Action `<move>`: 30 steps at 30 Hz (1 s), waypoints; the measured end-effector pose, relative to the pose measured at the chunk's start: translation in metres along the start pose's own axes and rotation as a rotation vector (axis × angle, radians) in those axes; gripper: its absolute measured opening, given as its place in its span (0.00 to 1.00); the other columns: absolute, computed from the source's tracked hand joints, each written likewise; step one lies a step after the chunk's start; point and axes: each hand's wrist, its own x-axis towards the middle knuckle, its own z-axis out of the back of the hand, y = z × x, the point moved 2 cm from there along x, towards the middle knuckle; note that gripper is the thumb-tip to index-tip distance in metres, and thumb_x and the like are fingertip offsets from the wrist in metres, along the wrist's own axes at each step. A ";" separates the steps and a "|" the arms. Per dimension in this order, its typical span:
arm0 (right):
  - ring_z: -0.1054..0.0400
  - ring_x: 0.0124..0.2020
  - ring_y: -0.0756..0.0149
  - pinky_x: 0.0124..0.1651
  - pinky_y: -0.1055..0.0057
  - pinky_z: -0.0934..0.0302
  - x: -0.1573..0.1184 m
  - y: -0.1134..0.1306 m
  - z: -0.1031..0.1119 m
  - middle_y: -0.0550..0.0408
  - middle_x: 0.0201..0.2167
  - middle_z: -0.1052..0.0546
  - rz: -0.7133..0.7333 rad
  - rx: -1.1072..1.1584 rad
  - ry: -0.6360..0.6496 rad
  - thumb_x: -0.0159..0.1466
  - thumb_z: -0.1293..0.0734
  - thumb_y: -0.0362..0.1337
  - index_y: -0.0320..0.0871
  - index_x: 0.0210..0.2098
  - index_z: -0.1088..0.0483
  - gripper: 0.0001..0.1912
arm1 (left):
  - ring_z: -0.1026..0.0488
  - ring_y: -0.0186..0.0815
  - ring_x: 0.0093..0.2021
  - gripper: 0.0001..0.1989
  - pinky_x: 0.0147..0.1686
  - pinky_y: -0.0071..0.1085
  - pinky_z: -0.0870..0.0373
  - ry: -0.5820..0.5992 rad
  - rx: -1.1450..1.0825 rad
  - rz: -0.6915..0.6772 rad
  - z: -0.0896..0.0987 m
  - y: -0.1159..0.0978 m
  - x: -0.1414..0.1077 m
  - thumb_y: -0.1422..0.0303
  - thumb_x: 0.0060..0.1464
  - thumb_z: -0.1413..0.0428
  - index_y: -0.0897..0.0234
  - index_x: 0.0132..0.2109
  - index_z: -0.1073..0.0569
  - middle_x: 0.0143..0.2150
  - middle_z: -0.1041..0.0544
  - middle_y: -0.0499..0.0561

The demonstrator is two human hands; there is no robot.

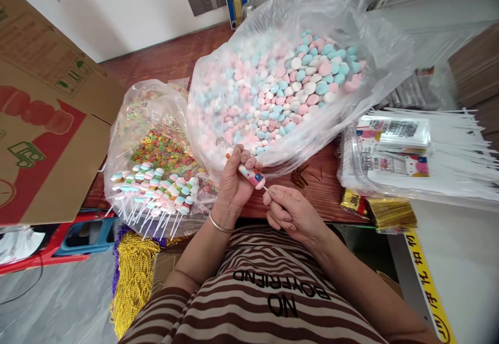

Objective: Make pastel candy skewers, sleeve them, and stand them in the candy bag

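from my end of the link, a pale wall (128, 11) closes off the back of the room, with a glossy red-brown wood-grain table (156, 55) against it and grey flooring (74, 302) at lower left. a printed cardboard carton (47, 100) rises at the left. the broadest thing on the table is a clear plastic bag (346, 11) full of pink, blue and white button-shaped candies (307, 79). at right i have a clear tray (390, 190) of white sticks (456, 151), printed wrappers (405, 131) lying on top. a smaller clear bag (173, 113) holds tiny multicoloured rings (159, 151); a heap of candy skewers (158, 183) lies at its front. gold twist ties (392, 213) sit just below the tray.

the left hand (234, 180) is curled around a wrapped candy skewer (252, 176); the right hand (288, 209) pinches its white stick between thumb and forefinger. i see the skewer tilted between the hands, before the big bag, above the table's front edge. its wrapper is white with red, pink and navy shapes, partly covered by fingers.
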 end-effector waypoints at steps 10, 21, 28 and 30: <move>0.42 0.22 0.72 0.26 0.74 0.45 0.001 0.007 0.003 0.62 0.21 0.32 0.320 -0.677 -0.216 0.69 0.34 0.49 0.43 0.32 0.31 0.16 | 0.29 0.26 0.30 0.16 0.43 0.26 0.27 0.030 0.122 -0.010 -0.002 0.026 -0.007 0.60 0.56 0.34 0.63 0.32 0.31 0.28 0.32 0.42; 0.32 0.26 0.67 0.30 0.73 0.42 0.006 -0.006 0.004 0.57 0.26 0.26 0.569 -1.104 -0.356 0.74 0.43 0.40 0.45 0.32 0.35 0.15 | 0.22 0.43 0.52 0.18 0.57 0.36 0.30 0.003 0.443 0.020 0.011 0.047 -0.026 0.52 0.57 0.38 0.64 0.36 0.20 0.39 0.17 0.55; 0.28 0.25 0.62 0.25 0.70 0.42 -0.002 -0.010 0.008 0.44 0.35 0.18 0.741 -1.502 -0.575 0.75 0.43 0.40 0.36 0.57 0.33 0.18 | 0.29 0.40 0.64 0.15 0.69 0.35 0.43 -0.017 0.568 -0.046 0.018 0.048 -0.034 0.57 0.63 0.43 0.59 0.48 0.18 0.56 0.19 0.54; 0.28 0.25 0.63 0.26 0.68 0.39 -0.002 -0.009 0.010 0.38 0.41 0.17 0.819 -1.644 -0.526 0.75 0.43 0.37 0.31 0.66 0.41 0.24 | 0.29 0.41 0.63 0.16 0.69 0.36 0.43 -0.012 0.590 -0.038 0.019 0.048 -0.036 0.56 0.63 0.43 0.59 0.50 0.18 0.57 0.20 0.53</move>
